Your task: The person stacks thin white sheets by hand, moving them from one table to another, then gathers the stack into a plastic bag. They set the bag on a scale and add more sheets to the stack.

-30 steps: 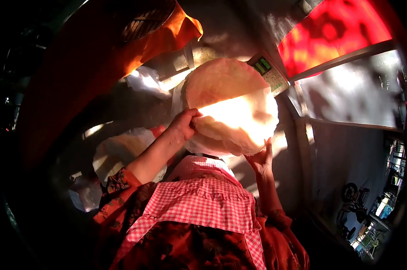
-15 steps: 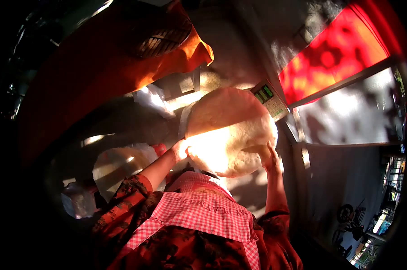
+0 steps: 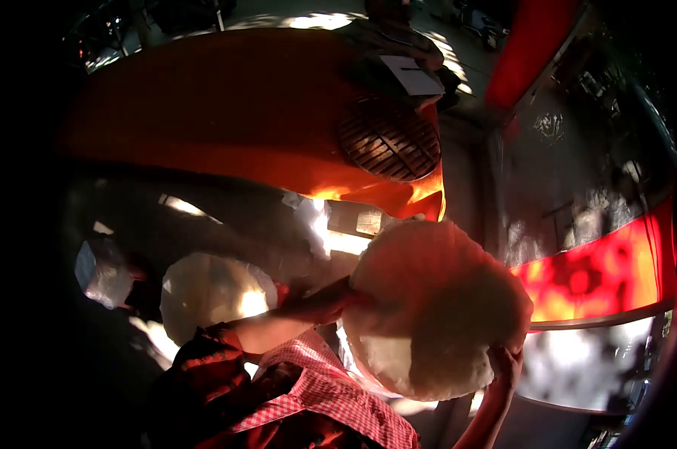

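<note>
A large, pale, round disc [image 3: 428, 322], like a thick flatbread or a stack of thin rounds, is held up in front of me. Its surface looks uneven, with red-tinted shade on top and a sunlit patch low on the left. My left hand [image 3: 346, 299] grips the left rim, its fingers in deep shade. At the lower right rim, my right hand [image 3: 507, 359] is closed on the edge, with part of its fingers hidden. To the left, a similar pale round [image 3: 200, 299] lies low beside my left arm.
An orange cloth-covered table [image 3: 226, 120] stretches ahead, with a dark slatted round rack [image 3: 391, 141] and a white paper pad [image 3: 412, 75] at its right end. A clear plastic bag [image 3: 102, 273] is at far left. A red panel [image 3: 593, 273] stands on the right.
The view has turned and lifted, showing more of the orange table. The disc has moved away from the digital scale, which no longer shows. Both hands still hold the rim.
</note>
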The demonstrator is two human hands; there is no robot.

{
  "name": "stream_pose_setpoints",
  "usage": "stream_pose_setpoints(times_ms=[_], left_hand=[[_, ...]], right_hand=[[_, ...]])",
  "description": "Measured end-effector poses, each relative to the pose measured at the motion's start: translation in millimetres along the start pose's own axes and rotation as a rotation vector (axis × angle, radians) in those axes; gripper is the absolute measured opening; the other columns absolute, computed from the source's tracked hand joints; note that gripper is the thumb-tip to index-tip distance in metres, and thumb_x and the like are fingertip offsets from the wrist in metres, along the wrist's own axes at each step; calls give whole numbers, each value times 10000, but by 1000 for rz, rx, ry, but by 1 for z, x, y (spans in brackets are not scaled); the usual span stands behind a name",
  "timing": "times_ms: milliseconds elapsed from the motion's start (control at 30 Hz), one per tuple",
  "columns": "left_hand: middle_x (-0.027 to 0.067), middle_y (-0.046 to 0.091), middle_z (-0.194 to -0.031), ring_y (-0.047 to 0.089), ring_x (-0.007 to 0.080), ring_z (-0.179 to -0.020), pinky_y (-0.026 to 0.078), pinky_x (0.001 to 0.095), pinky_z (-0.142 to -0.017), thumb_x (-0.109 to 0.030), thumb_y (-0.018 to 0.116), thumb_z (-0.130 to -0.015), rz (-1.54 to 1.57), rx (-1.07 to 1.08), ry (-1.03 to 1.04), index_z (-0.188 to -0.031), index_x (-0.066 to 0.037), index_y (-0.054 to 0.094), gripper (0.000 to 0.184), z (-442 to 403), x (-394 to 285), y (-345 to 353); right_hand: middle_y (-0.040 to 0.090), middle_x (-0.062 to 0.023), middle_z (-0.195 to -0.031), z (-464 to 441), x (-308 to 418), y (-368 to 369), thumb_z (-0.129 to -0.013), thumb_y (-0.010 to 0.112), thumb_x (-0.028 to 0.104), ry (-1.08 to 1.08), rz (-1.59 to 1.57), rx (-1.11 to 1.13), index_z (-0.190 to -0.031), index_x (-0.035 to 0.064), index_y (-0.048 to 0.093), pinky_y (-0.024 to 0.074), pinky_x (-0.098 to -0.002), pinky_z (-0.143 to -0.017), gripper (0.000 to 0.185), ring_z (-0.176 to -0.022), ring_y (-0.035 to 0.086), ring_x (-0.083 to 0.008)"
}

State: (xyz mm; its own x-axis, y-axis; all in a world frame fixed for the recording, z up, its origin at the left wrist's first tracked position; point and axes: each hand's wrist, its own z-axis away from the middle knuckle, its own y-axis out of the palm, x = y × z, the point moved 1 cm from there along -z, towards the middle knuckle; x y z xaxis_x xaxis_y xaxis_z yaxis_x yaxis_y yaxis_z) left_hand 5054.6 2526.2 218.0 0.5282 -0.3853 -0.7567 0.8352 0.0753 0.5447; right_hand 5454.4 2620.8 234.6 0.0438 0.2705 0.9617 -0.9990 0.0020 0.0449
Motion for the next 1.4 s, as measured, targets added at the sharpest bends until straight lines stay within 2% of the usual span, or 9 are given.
stream_pose_setpoints(times_ms=[267, 467, 667, 733, 900, 1100, 1233, 1333, 1400], left_hand=[[116, 681, -923, 645, 244, -885, 519, 390, -784, -159, 631, -820, -955, -367, 666, -991, -34, 677, 216, -64, -66, -390], [148, 609, -1123, 567, 264, -1062, 455, 399, -904, -170, 608, -849, -566, -733, 533, -1171, -22, 570, 357, -51, -150, -671], [179, 536, -1323, 490, 284, -1238, 392, 407, -1024, -181, 585, -877, 136, -582, 310, -1351, -11, 464, 518, -80, -114, -843], [179, 531, -1330, 491, 272, -1240, 398, 387, -1019, -114, 600, -813, -1306, -463, 512, -1354, 0, 463, 569, -61, -152, -698], [173, 530, -1331, 496, 273, -1236, 397, 382, -1023, -87, 593, -795, -1286, -482, 568, -1325, 7, 494, 548, -57, -146, -720], [154, 531, -1330, 502, 250, -1224, 404, 398, -1024, -110, 642, -809, -328, -272, 551, -1298, -5, 520, 515, -68, -143, -712], [136, 561, -1292, 540, 246, -1170, 437, 390, -989, -197, 579, -906, -1236, -641, 613, -1295, -20, 530, 431, -79, -150, -773], [136, 617, -1189, 602, 227, -1059, 489, 364, -889, -259, 620, -906, 94, -784, 266, -1261, -32, 555, 426, -43, -163, -816], [121, 636, -1105, 613, 207, -966, 499, 347, -829, -262, 633, -901, -1275, -1240, 293, -1216, -47, 578, 385, -2, -154, -807]], right_hand=[[674, -71, -925, -185, -3, 350, -766, 751, 56, -101, 58, 394, -1120, 8, 613, 552, -310, -730, 383, -804, 651, -166], [638, -101, -1146, -291, -42, 605, -669, 817, 39, -321, -488, 772, -1257, 6, 546, 502, -372, -931, 648, -1050, 609, -221], [628, -155, -1143, -376, -179, 711, -552, 846, 123, -39, 118, 457, -1287, 76, 430, 455, -421, -975, 846, -1081, 594, -334], [627, -180, -1126, -373, -201, 716, -559, 829, 166, 44, 316, 336, -1283, 102, 405, 452, -438, -961, 842, -1081, 591, -372], [619, -193, -1137, -362, -184, 715, -644, 754, 233, 100, 398, 301, -1312, 128, 356, 465, -456, -921, 785, -1093, 583, -380], [586, -218, -1174, -356, -173, 712, -659, 788, 281, 90, 352, 354, -1409, 60, 252, 451, -451, -956, 947, -1122, 559, -381], [370, -258, -1405, -261, -112, 589, -661, 812, 274, -642, 512, 339, -1413, 17, 297, 434, -477, -976, 947, -1261, 398, -436], [524, -181, -1290, -187, -111, 395, -737, 704, 51, -639, 567, 250, -1157, 5, 583, 450, -396, -978, 439, -1199, 508, -358], [607, -148, -1065, -141, -144, 257, -735, 691, 13, -489, 767, 37, -968, 3, 633, 487, -401, -867, 241, -986, 585, -343]])
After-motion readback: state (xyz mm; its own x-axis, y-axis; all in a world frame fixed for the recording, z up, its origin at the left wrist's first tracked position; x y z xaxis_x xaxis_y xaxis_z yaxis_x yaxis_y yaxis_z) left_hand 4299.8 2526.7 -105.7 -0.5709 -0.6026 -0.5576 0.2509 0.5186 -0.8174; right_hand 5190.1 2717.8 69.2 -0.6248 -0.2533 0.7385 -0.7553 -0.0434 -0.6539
